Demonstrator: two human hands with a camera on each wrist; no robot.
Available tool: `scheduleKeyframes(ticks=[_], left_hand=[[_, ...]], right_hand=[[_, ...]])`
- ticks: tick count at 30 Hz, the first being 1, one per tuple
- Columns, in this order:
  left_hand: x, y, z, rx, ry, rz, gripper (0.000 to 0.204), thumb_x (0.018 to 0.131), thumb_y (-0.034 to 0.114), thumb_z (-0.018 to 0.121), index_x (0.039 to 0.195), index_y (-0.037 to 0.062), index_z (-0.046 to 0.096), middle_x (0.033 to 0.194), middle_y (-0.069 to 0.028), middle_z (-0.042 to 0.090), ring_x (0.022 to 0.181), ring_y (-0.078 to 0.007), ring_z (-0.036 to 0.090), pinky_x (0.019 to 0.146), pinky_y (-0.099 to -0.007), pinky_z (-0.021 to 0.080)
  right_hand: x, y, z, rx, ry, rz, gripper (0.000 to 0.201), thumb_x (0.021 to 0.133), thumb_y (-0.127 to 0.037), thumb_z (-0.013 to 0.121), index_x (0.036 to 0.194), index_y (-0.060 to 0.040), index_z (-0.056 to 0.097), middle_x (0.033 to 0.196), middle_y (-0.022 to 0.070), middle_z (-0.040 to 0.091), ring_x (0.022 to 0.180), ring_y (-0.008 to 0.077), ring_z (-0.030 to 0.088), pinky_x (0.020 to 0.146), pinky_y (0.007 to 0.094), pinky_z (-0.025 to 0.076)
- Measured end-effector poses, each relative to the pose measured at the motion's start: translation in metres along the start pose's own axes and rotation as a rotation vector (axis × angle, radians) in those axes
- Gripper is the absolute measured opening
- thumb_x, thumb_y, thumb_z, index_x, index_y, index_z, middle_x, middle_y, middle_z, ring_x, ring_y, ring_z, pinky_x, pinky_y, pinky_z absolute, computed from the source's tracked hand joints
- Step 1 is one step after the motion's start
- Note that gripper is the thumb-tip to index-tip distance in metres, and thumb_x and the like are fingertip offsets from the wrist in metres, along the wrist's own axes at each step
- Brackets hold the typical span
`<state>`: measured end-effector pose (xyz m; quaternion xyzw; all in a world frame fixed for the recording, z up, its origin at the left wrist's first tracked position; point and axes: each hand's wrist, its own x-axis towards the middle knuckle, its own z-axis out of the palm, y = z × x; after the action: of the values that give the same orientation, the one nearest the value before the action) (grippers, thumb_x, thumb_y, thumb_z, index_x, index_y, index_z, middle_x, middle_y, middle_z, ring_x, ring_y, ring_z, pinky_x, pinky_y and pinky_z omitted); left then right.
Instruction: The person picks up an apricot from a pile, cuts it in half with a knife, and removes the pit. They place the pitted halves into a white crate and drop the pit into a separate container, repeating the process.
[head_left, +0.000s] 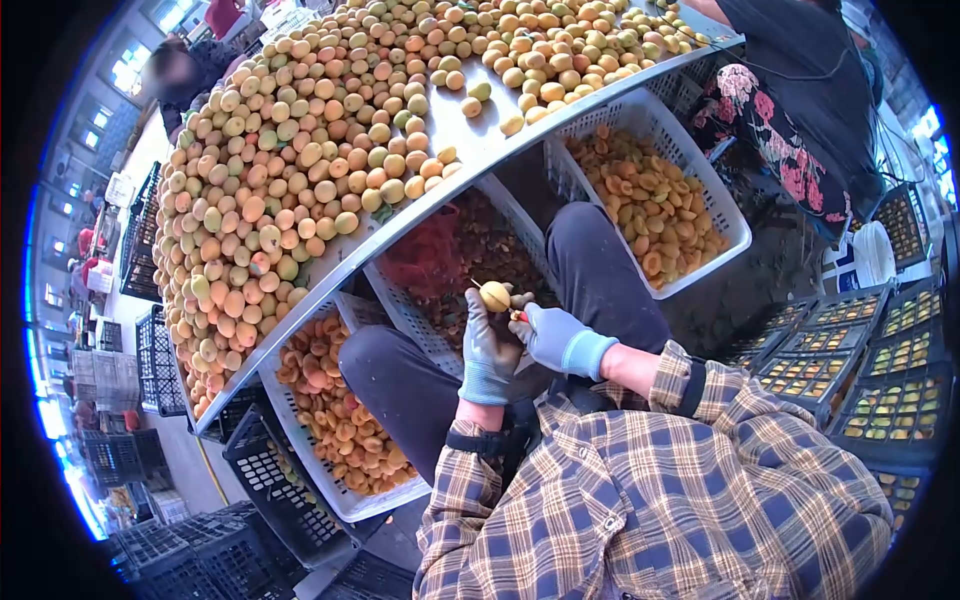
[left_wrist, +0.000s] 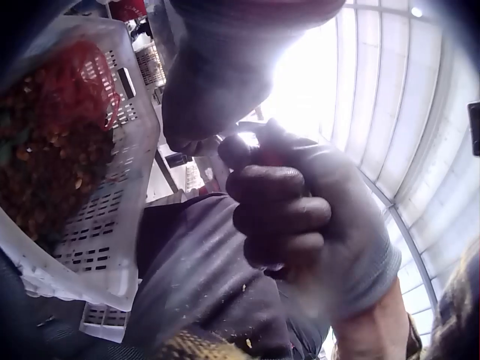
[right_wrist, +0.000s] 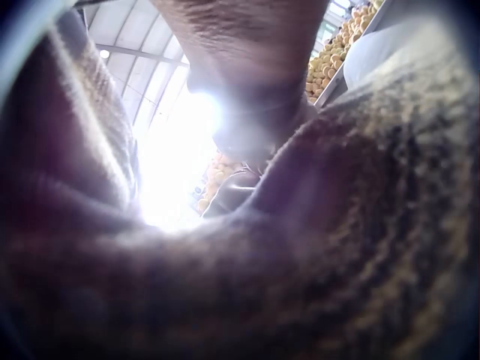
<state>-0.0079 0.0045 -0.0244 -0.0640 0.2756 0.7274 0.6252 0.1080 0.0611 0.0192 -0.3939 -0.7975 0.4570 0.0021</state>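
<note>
In the head view a yellow fruit (head_left: 494, 296) is pinched between the fingers and thumb of the gloved left hand (head_left: 486, 345), over a crate of dark scraps. Close at its right, the gloved right hand (head_left: 562, 338) grips a small tool with a red handle (head_left: 519, 316); the tool's tip is hard to make out against the fruit. The left wrist view shows the right hand (left_wrist: 300, 210) with fingers curled, beside the dark left hand (left_wrist: 217, 82). Sleeve cloth fills most of the right wrist view, where the fruit is hidden.
A metal table (head_left: 480, 130) heaped with whole fruit (head_left: 290, 190) stands ahead. Below its edge are white crates of halved fruit (head_left: 650, 205) at right and left (head_left: 345, 420), with a red net bag (head_left: 425, 250) between. Black crates (head_left: 810, 350) stand at right; another person sits at upper right.
</note>
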Motion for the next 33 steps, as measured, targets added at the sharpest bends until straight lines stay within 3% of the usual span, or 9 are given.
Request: scheduleKeyframes(ticks=[4,6,8,10,14,19,23,27,33], left_hand=[[0.01,0.004,-0.008,-0.013,0.007,0.063,0.048,0.091,0.046,0.055,0.108,0.0011,0.057,0.092,-0.0122,0.064,0.095,-0.0261,0.06,0.09,-0.0402,0.048],[0.008,0.009,-0.009,0.017,-0.045,0.07,0.044,0.092,0.042,0.056,0.109,0.002,0.057,0.093,-0.0115,0.064,0.094,-0.0259,0.06,0.089,-0.0402,0.048],[0.005,0.01,-0.009,0.093,-0.051,0.151,0.043,0.092,0.041,0.056,0.111,0.0032,0.057,0.093,-0.011,0.064,0.094,-0.0261,0.06,0.088,-0.0406,0.048],[0.005,0.009,-0.013,0.056,-0.099,0.133,0.042,0.092,0.041,0.056,0.112,0.0037,0.056,0.093,-0.0113,0.064,0.095,-0.0264,0.06,0.088,-0.0407,0.048],[0.003,0.0,-0.005,-0.056,-0.05,0.0,0.043,0.092,0.043,0.055,0.107,0.0025,0.056,0.093,-0.0113,0.062,0.096,-0.0258,0.058,0.089,-0.0409,0.048],[0.013,-0.002,-0.014,-0.058,0.019,0.03,0.048,0.09,0.046,0.056,0.105,0.0005,0.057,0.09,-0.0103,0.062,0.094,-0.0258,0.058,0.09,-0.0402,0.048],[0.008,0.004,-0.013,-0.055,0.079,0.091,0.055,0.091,0.051,0.051,0.105,-0.0019,0.056,0.088,-0.011,0.062,0.093,-0.0267,0.058,0.09,-0.042,0.047],[0.01,-0.005,-0.016,-0.09,-0.006,-0.041,0.057,0.094,0.052,0.045,0.105,-0.0027,0.055,0.092,-0.0131,0.061,0.094,-0.0273,0.058,0.091,-0.0426,0.046],[0.02,-0.006,-0.026,-0.069,-0.004,0.013,0.055,0.094,0.051,0.046,0.106,-0.0024,0.055,0.094,-0.0124,0.06,0.093,-0.0269,0.057,0.092,-0.0418,0.046]], right_hand=[[0.017,0.006,-0.002,0.041,-0.012,-0.023,0.037,0.096,-0.033,0.046,0.098,0.0021,0.057,0.091,0.0268,0.064,0.087,0.0421,0.062,0.075,0.047,0.048],[0.025,0.012,0.001,0.295,-0.067,-0.144,0.035,0.098,-0.033,0.046,0.094,0.0004,0.055,0.08,0.0231,0.064,0.076,0.0399,0.062,0.067,0.0425,0.046],[0.01,-0.008,-0.014,0.322,-0.183,-0.017,0.035,0.098,-0.033,0.046,0.094,0.0006,0.056,0.08,0.0227,0.063,0.076,0.038,0.062,0.067,0.0404,0.047],[0.002,-0.004,-0.008,0.182,-0.111,-0.007,0.038,0.097,-0.033,0.044,0.097,0.0026,0.058,0.093,0.026,0.064,0.091,0.041,0.062,0.076,0.0448,0.047],[0.011,0.012,0.007,0.095,0.031,-0.004,0.039,0.096,-0.034,0.045,0.097,0.0022,0.058,0.089,0.0258,0.065,0.086,0.0422,0.062,0.075,0.0467,0.048],[0.024,0.01,0.008,0.183,-0.074,0.029,0.038,0.096,-0.034,0.046,0.096,0.0009,0.059,0.087,0.0262,0.065,0.085,0.0425,0.062,0.074,0.0476,0.048],[0.003,-0.001,0.001,0.059,-0.062,0.013,0.039,0.096,-0.035,0.046,0.099,0.0029,0.056,0.086,0.0271,0.064,0.083,0.0423,0.063,0.072,0.0476,0.048],[0.009,0.01,0.006,-0.07,-0.036,0.022,0.041,0.095,-0.036,0.045,0.102,0.004,0.053,0.087,0.0278,0.064,0.083,0.0427,0.062,0.073,0.0485,0.048],[0.031,0.028,0.015,-0.025,0.005,-0.045,0.04,0.094,-0.037,0.049,0.099,0.0024,0.057,0.091,0.0274,0.064,0.087,0.043,0.062,0.074,0.0472,0.048]])
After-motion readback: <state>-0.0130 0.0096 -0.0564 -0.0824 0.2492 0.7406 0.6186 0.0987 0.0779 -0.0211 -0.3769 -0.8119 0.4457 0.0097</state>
